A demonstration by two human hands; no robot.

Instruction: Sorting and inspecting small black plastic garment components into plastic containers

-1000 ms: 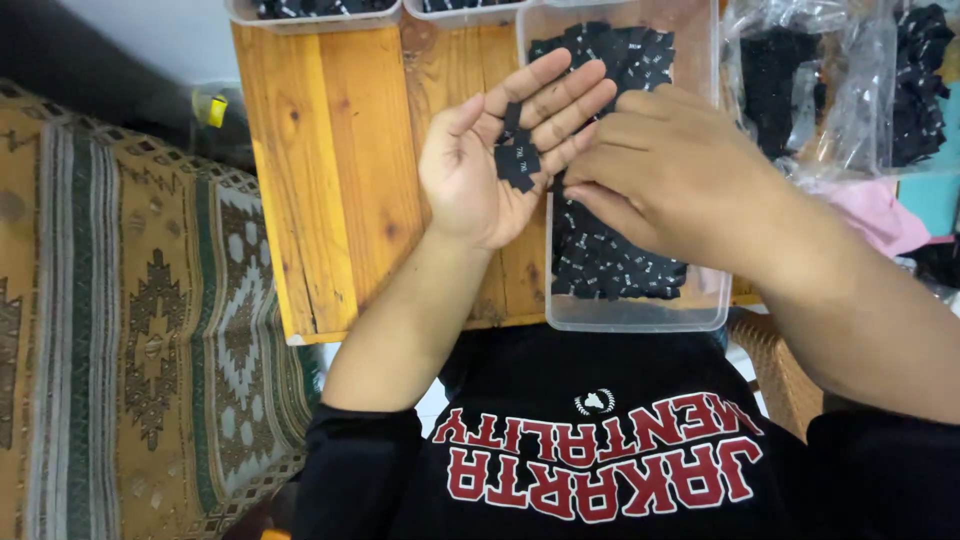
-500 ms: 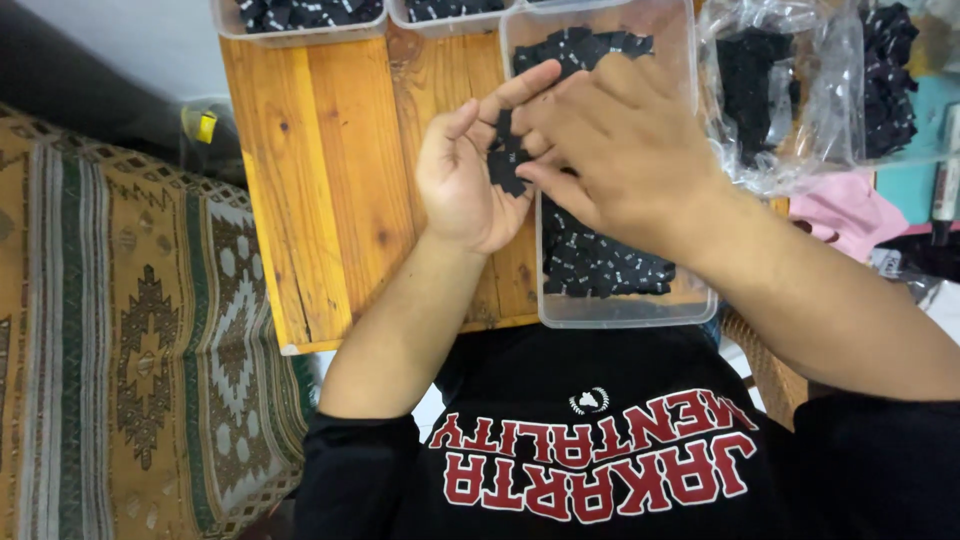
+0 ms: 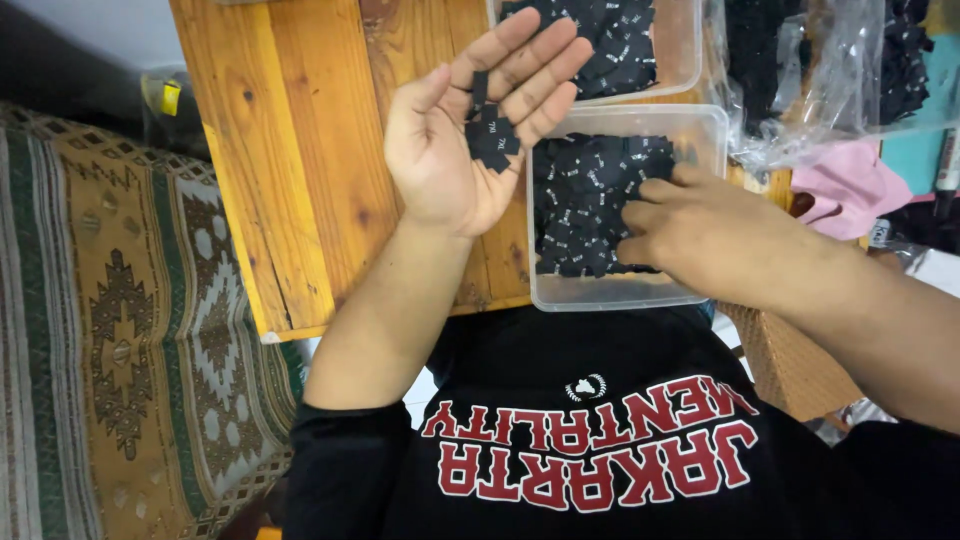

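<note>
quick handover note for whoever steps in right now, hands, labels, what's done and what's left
Left hand: open, palm up over the wooden table, a few small black fabric labels lying on it.
Right hand: reaching into the near clear plastic tub, fingers on the label pile.
Done: a small batch lies in the palm.
Left: most labels remain in the tub; a second tub behind also holds some.

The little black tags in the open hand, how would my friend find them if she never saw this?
Start at the wooden table. Above it the left hand lies palm up, beside a clear plastic tub full of black tags where the right hand reaches in. The small stack of black fabric tags rests on that palm, the only ones outside a tub or bag.
</note>
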